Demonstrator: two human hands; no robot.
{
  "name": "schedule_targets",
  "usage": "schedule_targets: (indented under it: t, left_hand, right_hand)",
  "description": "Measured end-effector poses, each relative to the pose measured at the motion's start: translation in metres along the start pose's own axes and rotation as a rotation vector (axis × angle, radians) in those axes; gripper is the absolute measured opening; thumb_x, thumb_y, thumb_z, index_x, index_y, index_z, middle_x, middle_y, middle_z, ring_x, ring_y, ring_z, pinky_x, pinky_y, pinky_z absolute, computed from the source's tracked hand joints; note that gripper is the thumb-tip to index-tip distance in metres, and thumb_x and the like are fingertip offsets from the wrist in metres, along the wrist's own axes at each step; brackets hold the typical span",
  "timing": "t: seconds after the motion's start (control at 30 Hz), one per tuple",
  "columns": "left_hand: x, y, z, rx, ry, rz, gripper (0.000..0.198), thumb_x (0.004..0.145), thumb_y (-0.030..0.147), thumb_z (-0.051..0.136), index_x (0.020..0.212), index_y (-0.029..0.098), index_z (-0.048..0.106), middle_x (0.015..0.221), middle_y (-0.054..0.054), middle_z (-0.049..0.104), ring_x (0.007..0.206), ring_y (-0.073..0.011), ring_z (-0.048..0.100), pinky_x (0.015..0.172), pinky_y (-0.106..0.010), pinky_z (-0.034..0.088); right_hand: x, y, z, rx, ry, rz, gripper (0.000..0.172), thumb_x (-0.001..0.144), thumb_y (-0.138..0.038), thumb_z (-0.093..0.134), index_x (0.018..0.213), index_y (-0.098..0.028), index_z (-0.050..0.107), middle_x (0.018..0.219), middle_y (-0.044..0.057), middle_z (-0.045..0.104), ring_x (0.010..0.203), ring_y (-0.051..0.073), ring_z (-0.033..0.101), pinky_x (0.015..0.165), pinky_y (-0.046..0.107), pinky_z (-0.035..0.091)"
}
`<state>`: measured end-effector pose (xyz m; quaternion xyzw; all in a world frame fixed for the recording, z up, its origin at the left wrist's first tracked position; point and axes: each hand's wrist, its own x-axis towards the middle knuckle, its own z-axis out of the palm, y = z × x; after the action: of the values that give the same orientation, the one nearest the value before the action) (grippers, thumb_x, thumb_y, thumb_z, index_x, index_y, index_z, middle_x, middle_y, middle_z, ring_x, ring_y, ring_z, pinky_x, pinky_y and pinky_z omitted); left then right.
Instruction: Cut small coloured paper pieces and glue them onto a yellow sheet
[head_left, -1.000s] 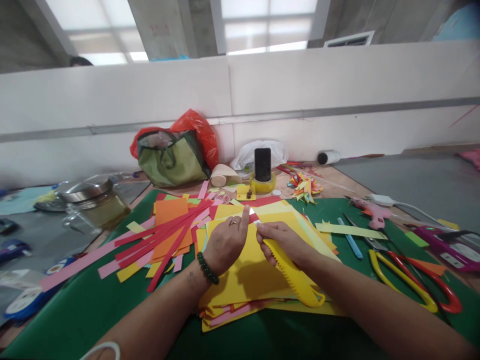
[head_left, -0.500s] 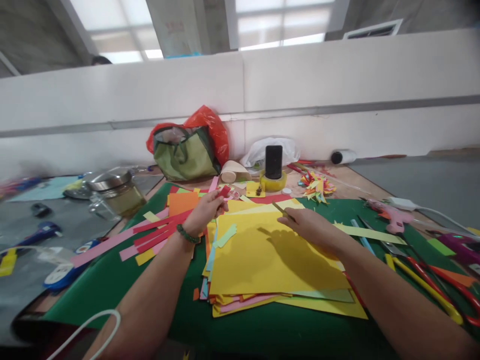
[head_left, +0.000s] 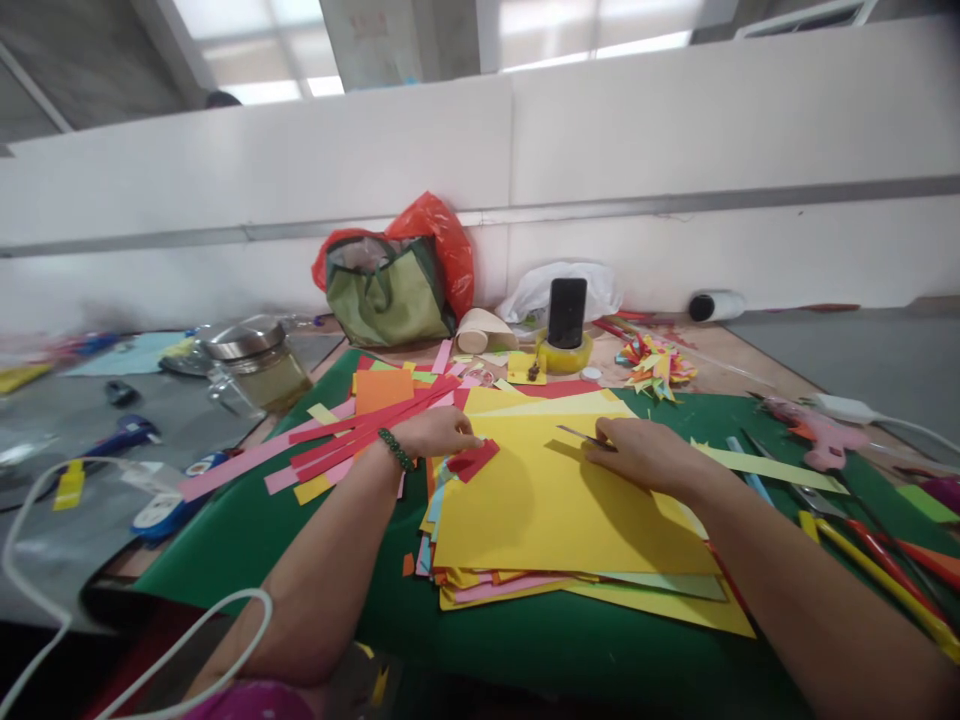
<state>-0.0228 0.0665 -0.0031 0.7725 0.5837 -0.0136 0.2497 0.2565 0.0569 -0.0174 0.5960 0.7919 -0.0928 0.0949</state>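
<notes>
My left hand [head_left: 441, 432], with a green beaded bracelet at the wrist, has its fingertips closed at the edge of a small red paper piece [head_left: 475, 462]. That piece rests over the left part of the top yellow sheet [head_left: 577, 510], which covers a stack of coloured paper. In my right hand [head_left: 637, 452] is a slim metal tool [head_left: 576, 433], its narrow end pointing left above the same sheet; its exact kind is unclear. Red paper strips [head_left: 337, 450] and pink ones lie to the left, partly behind my left wrist.
A green mat [head_left: 540, 660] spreads beneath the papers. Scissors [head_left: 814, 500], a pink glue gun [head_left: 825, 435] and a pale paper strip [head_left: 772, 468] lie right. Behind stand a phone [head_left: 567, 312] on a yellow tape roll [head_left: 564, 357] and a green bag [head_left: 390, 300]. A glass jar [head_left: 266, 375] is left.
My left hand has come down and toward me, bringing the red paper piece onto the yellow sheet. My right hand still holds the slim tool, now turned flatter. The view has shifted slightly.
</notes>
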Motion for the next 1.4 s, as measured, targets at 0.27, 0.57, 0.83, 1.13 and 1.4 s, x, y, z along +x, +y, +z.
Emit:
schedule_targets:
  t: [0.27,0.57,0.83,1.13,1.4]
  left_hand:
    - [-0.003,-0.022,-0.018,0.319,0.458,-0.416,0.031,0.085,0.032,0.049,0.102,0.018,0.070,0.110,-0.012,0.069,0.104,-0.0277,0.062,0.080,-0.032,0.048]
    - [0.010,-0.063,-0.016,0.307,0.377,-0.509,0.040,0.078,0.042,0.059,0.106,0.014,0.069,0.117,-0.017,0.066,0.111,-0.0305,0.059,0.086,-0.033,0.047]
    - [0.013,-0.062,-0.016,0.252,0.402,-0.526,0.024,0.079,0.030,0.059,0.095,0.017,0.071,0.108,-0.013,0.071,0.101,-0.0262,0.064,0.075,-0.029,0.048]
    - [0.002,-0.041,-0.025,0.306,0.596,-0.523,0.035,0.088,0.024,0.040,0.091,0.015,0.074,0.107,-0.016,0.069,0.102,-0.0282,0.062,0.077,-0.032,0.047]
    - [-0.005,-0.034,-0.025,0.426,0.903,-0.451,0.036,0.089,0.024,0.036,0.092,0.018,0.071,0.098,-0.013,0.070,0.097,-0.0269,0.061,0.073,-0.033,0.044]
  right_hand:
    - [-0.003,0.004,0.002,0.064,-0.010,0.006,0.043,0.076,-0.054,0.059,0.100,-0.019,0.062,0.102,0.013,0.068,0.087,0.028,0.063,0.060,0.030,0.037]
    - [-0.001,-0.007,-0.001,0.086,0.068,0.015,0.059,0.088,-0.066,0.033,0.104,-0.017,0.062,0.105,0.016,0.068,0.095,0.033,0.064,0.068,0.036,0.042]
    - [0.000,-0.006,0.000,0.122,0.057,0.003,0.048,0.090,-0.057,0.038,0.098,-0.017,0.063,0.100,0.015,0.069,0.091,0.030,0.064,0.065,0.032,0.041]
    - [-0.003,-0.009,-0.006,0.126,0.023,0.026,0.044,0.091,-0.054,0.038,0.101,-0.018,0.061,0.102,0.014,0.068,0.094,0.031,0.063,0.065,0.033,0.039]
    - [0.001,-0.005,-0.001,0.122,0.108,0.011,0.044,0.091,-0.053,0.039,0.106,-0.018,0.062,0.107,0.013,0.068,0.097,0.030,0.063,0.066,0.032,0.041]
